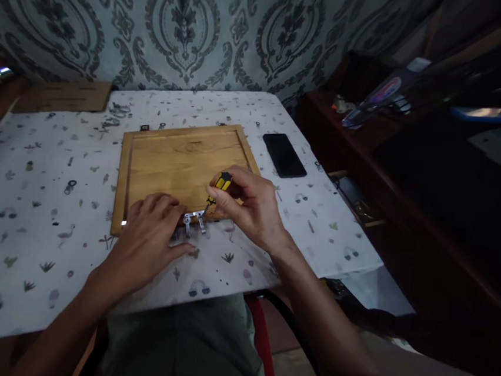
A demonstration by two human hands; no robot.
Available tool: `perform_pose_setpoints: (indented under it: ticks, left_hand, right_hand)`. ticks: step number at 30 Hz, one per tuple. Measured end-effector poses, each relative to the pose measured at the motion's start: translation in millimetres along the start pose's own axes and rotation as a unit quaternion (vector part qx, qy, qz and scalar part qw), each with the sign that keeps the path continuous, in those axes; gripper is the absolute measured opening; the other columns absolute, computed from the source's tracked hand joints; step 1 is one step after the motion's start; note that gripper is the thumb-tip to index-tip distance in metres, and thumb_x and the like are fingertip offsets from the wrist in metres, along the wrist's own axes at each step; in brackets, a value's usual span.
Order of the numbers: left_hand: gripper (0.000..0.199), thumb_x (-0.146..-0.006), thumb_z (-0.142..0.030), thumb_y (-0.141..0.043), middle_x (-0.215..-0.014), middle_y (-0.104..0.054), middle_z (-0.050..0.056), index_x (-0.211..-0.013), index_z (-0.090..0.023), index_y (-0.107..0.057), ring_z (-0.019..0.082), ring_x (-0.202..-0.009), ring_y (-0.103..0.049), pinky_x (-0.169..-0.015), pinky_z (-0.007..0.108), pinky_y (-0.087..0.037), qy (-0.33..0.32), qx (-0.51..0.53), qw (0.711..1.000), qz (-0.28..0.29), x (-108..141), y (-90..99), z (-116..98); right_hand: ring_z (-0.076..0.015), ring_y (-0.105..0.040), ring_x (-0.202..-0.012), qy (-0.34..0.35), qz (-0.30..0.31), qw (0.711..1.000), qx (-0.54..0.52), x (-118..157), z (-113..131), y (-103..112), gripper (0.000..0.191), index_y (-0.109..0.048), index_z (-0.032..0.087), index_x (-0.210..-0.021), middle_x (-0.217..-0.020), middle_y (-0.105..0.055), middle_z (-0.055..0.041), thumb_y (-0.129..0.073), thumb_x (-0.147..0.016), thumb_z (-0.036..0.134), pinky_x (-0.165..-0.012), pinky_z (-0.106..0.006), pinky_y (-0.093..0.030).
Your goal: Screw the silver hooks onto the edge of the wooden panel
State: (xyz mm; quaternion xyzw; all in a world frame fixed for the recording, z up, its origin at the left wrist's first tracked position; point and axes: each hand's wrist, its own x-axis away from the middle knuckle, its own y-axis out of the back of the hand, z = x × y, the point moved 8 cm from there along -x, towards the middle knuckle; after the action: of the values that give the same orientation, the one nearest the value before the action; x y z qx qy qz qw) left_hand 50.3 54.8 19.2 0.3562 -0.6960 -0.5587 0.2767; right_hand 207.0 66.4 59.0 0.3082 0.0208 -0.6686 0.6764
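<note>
A wooden panel [181, 166] with a raised frame lies flat on the table. At its near edge sits a small metal hinge [194, 218], its arms sticking out toward me. My right hand [249, 205] grips a yellow-and-black screwdriver [219, 186] between thumb and fingers, tilted, with its tip down at the hinge. My left hand [150, 243] rests over the panel's near left edge, fingers stretched on the wood and thumb apart, just left of the hinge. Whether the left fingers touch the hinge is hard to see.
A black phone [284, 155] lies right of the panel. Several metal parts [116, 115] are at the back left beside a piece of cardboard [64, 96]. A plastic bottle [384, 91] stands on the dark red furniture [328, 113] at right. A patterned white cloth [69, 277] covers the table.
</note>
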Motion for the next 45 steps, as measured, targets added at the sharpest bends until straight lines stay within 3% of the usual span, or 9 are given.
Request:
perform_pose_setpoints:
  ticks: [15, 24, 34, 40, 45]
  left_hand:
    - [0.036, -0.085, -0.037, -0.076, -0.121, -0.063, 0.011, -0.115, -0.018, -0.066, 0.036, -0.124, -0.051, -0.103, 0.056, -0.043, 0.014, -0.007, 0.999, 0.031, -12, -8.0, 0]
    - [0.031, -0.085, -0.037, -0.076, -0.116, -0.064, 0.011, -0.109, -0.019, -0.069, 0.035, -0.119, -0.052, -0.102, 0.054, -0.043, 0.012, -0.01, 1.0, 0.025, -14, -7.3, -1]
    - [0.03, -0.085, -0.037, -0.076, -0.115, -0.065, 0.011, -0.108, -0.017, -0.07, 0.036, -0.12, -0.053, -0.1, 0.056, -0.043, 0.012, 0.003, 1.0, 0.017, -14, -6.5, -2]
    - [0.038, -0.084, -0.042, -0.078, -0.117, -0.064, 0.012, -0.11, -0.016, -0.068, 0.037, -0.121, -0.052, -0.101, 0.057, -0.043, 0.015, 0.0, 0.999, 0.032, -13, -5.8, 1]
    - [0.047, -0.082, -0.047, -0.08, -0.12, -0.064, 0.013, -0.113, -0.015, -0.066, 0.037, -0.122, -0.051, -0.103, 0.057, -0.042, 0.009, 0.006, 1.0, 0.0, -11, 2.7, -1]
  right_hand:
    - [-0.0138, -0.054, -0.068, -0.001, 0.006, 1.0, -0.016, -1, -3, 0, 0.029, -0.063, 0.022, -0.083, -0.075, -0.056, 0.0005, -0.065, -0.095, 0.048, -0.058, -0.027, -0.045]
    - [-0.0147, -0.055, -0.067, -0.008, 0.002, 1.0, -0.007, -2, -4, 1, 0.036, -0.063, 0.022, -0.081, -0.074, -0.056, -0.0003, -0.066, -0.093, 0.056, -0.057, -0.027, -0.045]
    - [-0.0132, -0.053, -0.065, 0.0, -0.006, 1.0, 0.001, -2, -2, 1, 0.033, -0.063, 0.021, -0.081, -0.072, -0.056, 0.0012, -0.067, -0.093, 0.051, -0.057, -0.026, -0.043]
    - [-0.0139, -0.053, -0.065, -0.005, -0.006, 1.0, -0.007, -1, -3, 1, 0.031, -0.062, 0.022, -0.08, -0.072, -0.056, 0.0011, -0.068, -0.093, 0.05, -0.057, -0.027, -0.043]
    - [-0.0144, -0.053, -0.065, 0.001, -0.007, 1.0, -0.013, -1, -4, 1, 0.03, -0.062, 0.022, -0.08, -0.071, -0.056, 0.0011, -0.069, -0.092, 0.048, -0.059, -0.028, -0.043]
